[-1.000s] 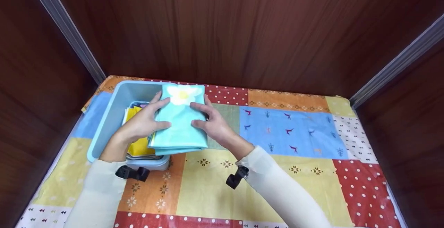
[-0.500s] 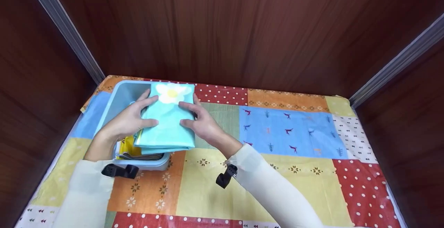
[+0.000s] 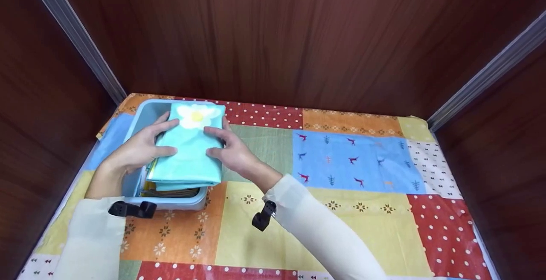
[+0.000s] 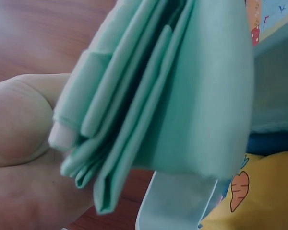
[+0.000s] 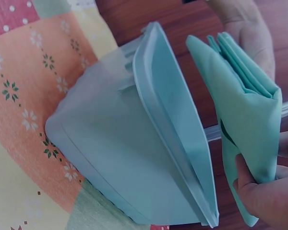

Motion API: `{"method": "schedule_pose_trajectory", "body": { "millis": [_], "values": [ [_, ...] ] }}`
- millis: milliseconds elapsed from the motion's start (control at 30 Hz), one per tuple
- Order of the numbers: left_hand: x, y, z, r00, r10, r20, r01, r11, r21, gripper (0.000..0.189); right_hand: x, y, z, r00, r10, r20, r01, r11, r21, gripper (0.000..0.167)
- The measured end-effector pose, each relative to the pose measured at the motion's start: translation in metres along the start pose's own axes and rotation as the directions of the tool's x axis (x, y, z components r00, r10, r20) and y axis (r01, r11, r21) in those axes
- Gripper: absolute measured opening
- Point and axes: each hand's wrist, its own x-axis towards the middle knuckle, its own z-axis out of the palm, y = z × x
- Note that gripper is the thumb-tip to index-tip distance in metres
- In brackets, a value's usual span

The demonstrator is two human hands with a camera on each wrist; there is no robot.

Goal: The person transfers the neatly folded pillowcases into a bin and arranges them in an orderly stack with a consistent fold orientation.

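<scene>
A folded turquoise cloth [image 3: 187, 160] with a white flower print hangs above the light blue bin [image 3: 175, 206]. My left hand [image 3: 140, 145] grips its left edge, thumb on top. On the right edge my right hand [image 3: 234, 152] holds it the same way. Fingers under the cloth are hidden in the head view. The right wrist view puts the cloth above the bin's rim [image 5: 156, 112], apart from it. Stacked fold layers [image 4: 129, 110] show in the left wrist view. Inside the bin lie a yellow cloth [image 4: 271, 191] with a carrot print and a dark brownish folded cloth [image 3: 177, 193].
The bin stands at the left on a patchwork tablecloth [image 3: 273, 224]. Dark wood panels [image 3: 273, 37] enclose the table's back and sides. Each sleeve carries a small black wrist camera, one on the left [image 3: 132, 209] and one on the right [image 3: 264, 216].
Both hands have carried the turquoise cloth leftward, from over the bin's right part to farther over it. It now covers most of the yellow cloth in the head view.
</scene>
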Motion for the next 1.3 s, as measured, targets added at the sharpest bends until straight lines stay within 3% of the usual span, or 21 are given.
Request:
{"method": "schedule_pose_trajectory", "body": {
  "millis": [333, 600, 700, 867, 1000, 1100, 1300],
  "values": [
    [-0.006, -0.012, -0.011, 1.0, -0.017, -0.007, 0.016, 0.998, -0.056, 0.073, 0.003, 0.0, 0.01, 0.998, -0.021, 0.056, 0.018, 0.999, 0.044, 0.053],
    [-0.01, -0.021, -0.02, 0.999, -0.032, -0.019, 0.03, 0.994, -0.102, 0.071, 0.004, -0.002, 0.015, 0.99, 0.041, 0.137, -0.06, 0.989, 0.137, 0.049],
    [-0.011, -0.022, -0.022, 0.999, -0.046, -0.02, 0.044, 0.994, -0.1, 0.07, 0.003, -0.003, 0.016, 0.984, 0.058, 0.169, -0.079, 0.989, 0.125, 0.05],
    [-0.006, -0.024, -0.023, 0.992, -0.1, -0.08, 0.1, 0.995, -0.006, 0.073, 0.003, -0.004, 0.015, 0.988, 0.075, 0.138, -0.083, 0.995, 0.057, 0.052],
    [-0.002, -0.025, -0.021, 0.967, -0.194, -0.166, 0.202, 0.979, 0.032, 0.079, 0.004, -0.003, 0.011, 0.991, 0.079, 0.106, -0.083, 0.996, 0.03, 0.054],
    [0.0, -0.024, -0.02, 0.954, -0.241, -0.178, 0.25, 0.968, 0.025, 0.078, 0.005, -0.002, 0.007, 0.992, 0.081, 0.098, -0.083, 0.997, 0.012, 0.055],
    [0.004, -0.02, -0.012, 0.966, -0.218, -0.138, 0.227, 0.972, 0.057, 0.076, 0.004, 0.0, -0.004, 0.993, 0.07, 0.093, -0.068, 0.997, -0.026, 0.057]
  ]
}}
